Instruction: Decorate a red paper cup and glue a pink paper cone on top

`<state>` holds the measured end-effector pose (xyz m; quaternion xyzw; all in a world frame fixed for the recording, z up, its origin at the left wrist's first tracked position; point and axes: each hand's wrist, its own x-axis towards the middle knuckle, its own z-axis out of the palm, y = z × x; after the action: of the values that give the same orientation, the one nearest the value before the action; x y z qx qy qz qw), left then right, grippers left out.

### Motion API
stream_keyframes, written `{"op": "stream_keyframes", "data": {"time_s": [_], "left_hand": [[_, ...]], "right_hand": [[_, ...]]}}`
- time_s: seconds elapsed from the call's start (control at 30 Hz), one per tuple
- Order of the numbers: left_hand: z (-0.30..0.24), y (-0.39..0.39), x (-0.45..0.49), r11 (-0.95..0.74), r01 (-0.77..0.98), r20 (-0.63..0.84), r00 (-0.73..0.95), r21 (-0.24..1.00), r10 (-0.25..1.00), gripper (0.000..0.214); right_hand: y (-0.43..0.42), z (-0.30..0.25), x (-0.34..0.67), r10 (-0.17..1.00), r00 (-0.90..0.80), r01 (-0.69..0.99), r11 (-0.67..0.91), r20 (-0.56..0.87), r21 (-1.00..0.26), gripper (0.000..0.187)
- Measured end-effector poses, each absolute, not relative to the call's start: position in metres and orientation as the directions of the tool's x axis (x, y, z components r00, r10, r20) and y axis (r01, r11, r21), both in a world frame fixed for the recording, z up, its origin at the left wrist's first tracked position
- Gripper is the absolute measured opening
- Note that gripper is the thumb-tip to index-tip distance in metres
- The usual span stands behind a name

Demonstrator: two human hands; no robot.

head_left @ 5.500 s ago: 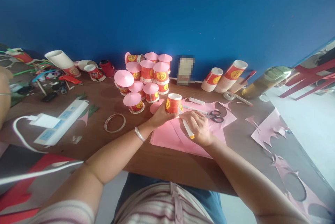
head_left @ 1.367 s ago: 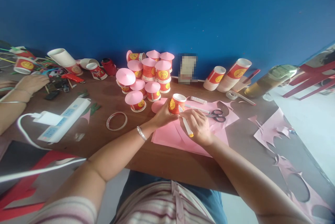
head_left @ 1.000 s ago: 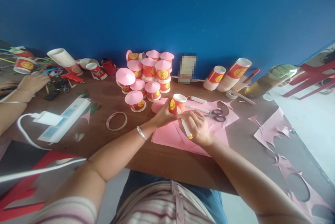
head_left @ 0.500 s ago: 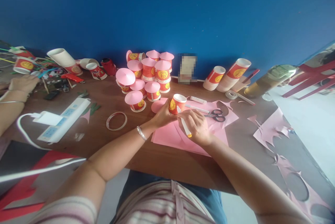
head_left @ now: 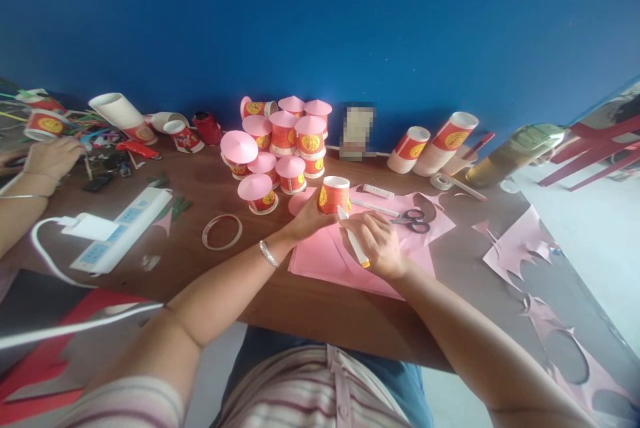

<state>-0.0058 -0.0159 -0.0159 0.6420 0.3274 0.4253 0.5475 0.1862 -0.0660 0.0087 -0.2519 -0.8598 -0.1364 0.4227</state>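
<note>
A red paper cup [head_left: 334, 196] with a gold print and white rim is gripped around its side by my left hand [head_left: 311, 218], its opening facing up. My right hand [head_left: 379, 241] is closed round a white marker [head_left: 357, 246] with a yellow end, whose tip meets or nearly meets the front of the cup. Under both hands lie sheets of pink paper [head_left: 320, 268]. Black-handled scissors [head_left: 415, 220] and a white pen [head_left: 376, 207] rest on the paper just right of the cup. Left of it stand several red cups topped with pink paper cones [head_left: 255, 188].
Stacked paper cups [head_left: 444, 145] lean at the back right, near a tape roll [head_left: 442, 181] and a bottle [head_left: 515, 155]. A power strip [head_left: 123, 228] and a paper ring [head_left: 222, 232] lie left. Another person's hand [head_left: 54, 163] is at far left. Pink scraps [head_left: 520, 248] lie right.
The cup has been turned in my left hand, so its gold print now sits further left, and it has shifted slightly left and up. The marker stays in my right hand.
</note>
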Motion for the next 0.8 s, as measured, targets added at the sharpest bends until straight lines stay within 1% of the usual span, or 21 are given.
{"op": "stream_keyframes", "data": {"time_s": [0.1,0.2,0.43,0.67,0.8], "left_hand": [[-0.012,-0.015,-0.006,-0.150,-0.127,0.193,0.473,0.981,0.859,0.047],[-0.011,-0.014,-0.006,-0.096,-0.153,0.161,0.503,0.984,0.849,0.047],[-0.012,-0.016,-0.006,0.023,-0.217,0.098,0.527,0.976,0.844,0.040],[-0.014,-0.016,-0.006,0.033,-0.223,0.098,0.551,0.974,0.829,0.048],[-0.015,-0.015,-0.006,0.019,-0.230,0.109,0.531,0.973,0.840,0.046]], "right_hand": [[-0.064,0.005,0.189,0.333,-0.481,0.579,0.816,0.811,0.008,0.028],[-0.062,0.003,0.191,0.336,-0.455,0.590,0.808,0.825,-0.004,0.032],[-0.063,0.013,0.189,0.348,-0.459,0.594,0.805,0.818,-0.009,0.030],[-0.062,0.015,0.187,0.334,-0.441,0.630,0.776,0.833,0.023,0.027],[-0.062,0.015,0.188,0.350,-0.456,0.637,0.770,0.818,0.025,0.028]]}}
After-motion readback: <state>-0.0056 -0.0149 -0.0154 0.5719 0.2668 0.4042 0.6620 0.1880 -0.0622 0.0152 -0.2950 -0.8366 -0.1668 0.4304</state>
